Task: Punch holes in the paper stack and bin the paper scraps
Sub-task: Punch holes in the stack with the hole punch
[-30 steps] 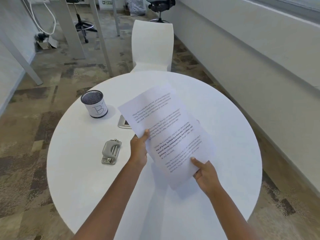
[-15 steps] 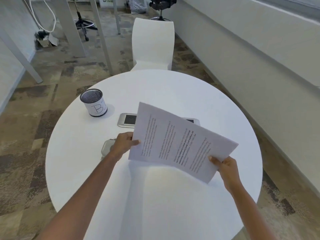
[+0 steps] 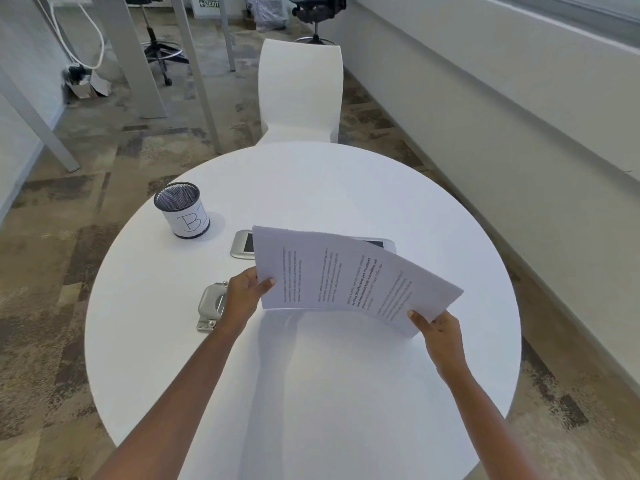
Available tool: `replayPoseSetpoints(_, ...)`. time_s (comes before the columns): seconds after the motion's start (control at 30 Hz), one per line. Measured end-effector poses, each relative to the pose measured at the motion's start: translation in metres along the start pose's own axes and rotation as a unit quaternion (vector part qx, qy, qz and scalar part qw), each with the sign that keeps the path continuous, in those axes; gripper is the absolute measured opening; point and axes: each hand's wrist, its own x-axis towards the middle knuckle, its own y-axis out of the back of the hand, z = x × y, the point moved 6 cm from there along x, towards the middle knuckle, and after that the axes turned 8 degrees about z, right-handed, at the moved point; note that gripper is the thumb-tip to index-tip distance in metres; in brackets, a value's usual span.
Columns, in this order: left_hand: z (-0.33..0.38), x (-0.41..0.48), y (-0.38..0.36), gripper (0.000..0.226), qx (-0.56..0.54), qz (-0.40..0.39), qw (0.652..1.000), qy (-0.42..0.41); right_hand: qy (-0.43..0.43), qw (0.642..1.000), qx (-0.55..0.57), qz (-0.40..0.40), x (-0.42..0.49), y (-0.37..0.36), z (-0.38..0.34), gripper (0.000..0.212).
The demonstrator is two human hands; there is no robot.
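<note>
A stack of printed white paper hangs sideways above the middle of the round white table, its lines of text running vertically. My left hand pinches its left edge and my right hand pinches its lower right corner. The sheets sag a little between the two hands. A grey metal hole punch lies on the table just left of my left hand, partly hidden by it. A black mesh cup with a white label marked "B" stands at the table's back left.
A silver tray-like device lies flat behind the paper, mostly covered by it. A white chair is tucked in at the table's far side. A wall ledge runs along the right. Desk legs and office chairs stand on the carpet beyond.
The paper stack has turned from upright to sideways and dropped lower over the table. My left hand moved left towards the hole punch, my right hand out to the right.
</note>
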Motion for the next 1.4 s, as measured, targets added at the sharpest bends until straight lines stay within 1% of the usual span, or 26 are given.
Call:
replayPoseSetpoints(0.13,-0.002,0.000,0.003,0.028,-0.031,0.021,0.999,-0.016,0.001,1.000,0.012,0.027,0.002,0.004,0.000,0.015)
replayPoseSetpoints(0.3,-0.017,-0.003,0.002,0.026,-0.013,-0.018,1.000,0.005,-0.006,1.000,-0.005,0.005,0.002,0.000,0.005,0.014)
replayPoseSetpoints(0.4,-0.011,-0.003,0.004,0.024,-0.021,0.010,1.000,0.001,0.007,1.000,-0.011,0.012,0.004,0.004,-0.003,0.015)
replayPoseSetpoints(0.43,-0.004,-0.002,0.006,0.031,-0.019,0.027,0.999,-0.020,0.016,1.000,-0.016,0.017,0.005,0.005,-0.008,0.015)
replayPoseSetpoints(0.5,0.019,-0.003,0.010,0.065,0.048,0.075,0.991,-0.101,0.042,0.998,-0.037,0.020,0.009,0.008,-0.022,0.015)
replayPoseSetpoints(0.53,0.033,-0.004,0.012,0.083,0.094,0.097,0.980,-0.149,0.059,0.997,-0.054,0.017,0.011,0.009,-0.030,0.015)
replayPoseSetpoints(0.57,0.047,-0.006,0.012,0.094,0.134,0.106,0.965,-0.199,0.077,0.994,-0.073,0.014,0.013,0.010,-0.039,0.015)
replayPoseSetpoints(0.6,0.062,-0.010,0.010,0.099,0.174,0.099,0.946,-0.256,0.098,0.991,-0.093,0.009,0.015,0.011,-0.048,0.017)
replayPoseSetpoints(0.63,0.076,-0.015,0.005,0.099,0.217,0.078,0.921,-0.313,0.120,0.986,-0.112,0.004,0.016,0.013,-0.058,0.020)
replayPoseSetpoints(0.67,0.087,-0.021,-0.002,0.094,0.263,0.046,0.893,-0.361,0.145,0.981,-0.130,-0.004,0.016,0.014,-0.069,0.022)
replayPoseSetpoints(0.73,0.105,-0.033,-0.019,0.073,0.328,-0.030,0.839,-0.433,0.204,0.964,-0.165,-0.032,0.015,0.013,-0.092,0.029)
replayPoseSetpoints(0.77,0.111,-0.037,-0.026,0.060,0.337,-0.065,0.822,-0.453,0.229,0.956,-0.175,-0.049,0.013,0.011,-0.104,0.032)
replayPoseSetpoints(0.8,0.114,-0.039,-0.032,0.046,0.333,-0.097,0.820,-0.455,0.250,0.950,-0.178,-0.062,0.011,0.010,-0.114,0.036)
replayPoseSetpoints(0.83,0.116,-0.040,-0.036,0.032,0.319,-0.123,0.834,-0.433,0.268,0.945,-0.176,-0.068,0.009,0.009,-0.124,0.038)
replayPoseSetpoints(0.87,0.116,-0.040,-0.038,0.020,0.301,-0.139,0.858,-0.392,0.284,0.941,-0.170,-0.066,0.008,0.010,-0.132,0.039)
replayPoseSetpoints(0.9,0.114,-0.039,-0.039,0.014,0.284,-0.149,0.883,-0.342,0.296,0.939,-0.162,-0.056,0.008,0.013,-0.138,0.039)
replayPoseSetpoints(0.93,0.112,-0.037,-0.039,0.016,0.269,-0.142,0.902,-0.307,0.301,0.940,-0.154,-0.042,0.009,0.017,-0.142,0.037)
replayPoseSetpoints(1.0,0.111,-0.036,-0.035,0.022,0.248,-0.110,0.920,-0.283,0.288,0.949,-0.126,-0.006,0.016,0.028,-0.143,0.031)
replayPoseSetpoints(1.1,0.109,-0.033,-0.028,0.013,0.182,-0.088,0.949,-0.244,0.243,0.967,-0.060,0.043,0.026,0.047,-0.132,0.024)
replayPoseSetpoints(1.13,0.107,-0.032,-0.025,0.011,0.153,-0.088,0.957,-0.229,0.219,0.975,-0.011,0.043,0.027,0.051,-0.128,0.022)
replayPoseSetpoints(1.2,0.101,-0.030,-0.023,0.014,0.086,-0.094,0.973,-0.192,0.156,0.980,0.120,0.007,0.028,0.049,-0.116,0.020)
replayPoseSetpoints(1.27,0.094,-0.030,-0.023,0.020,0.026,-0.091,0.982,-0.163,0.088,0.973,0.209,-0.043,0.024,0.035,-0.101,0.026)
replayPoseSetpoints(1.33,0.083,-0.031,-0.027,0.022,-0.022,-0.072,0.987,-0.140,0.032,0.969,0.234,-0.078,0.017,0.018,-0.085,0.027)
replayPoseSetpoints(1.4,0.070,-0.031,-0.032,0.018,-0.046,-0.051,0.991,-0.113,0.019,0.977,0.192,-0.092,0.008,0.001,-0.075,0.026)
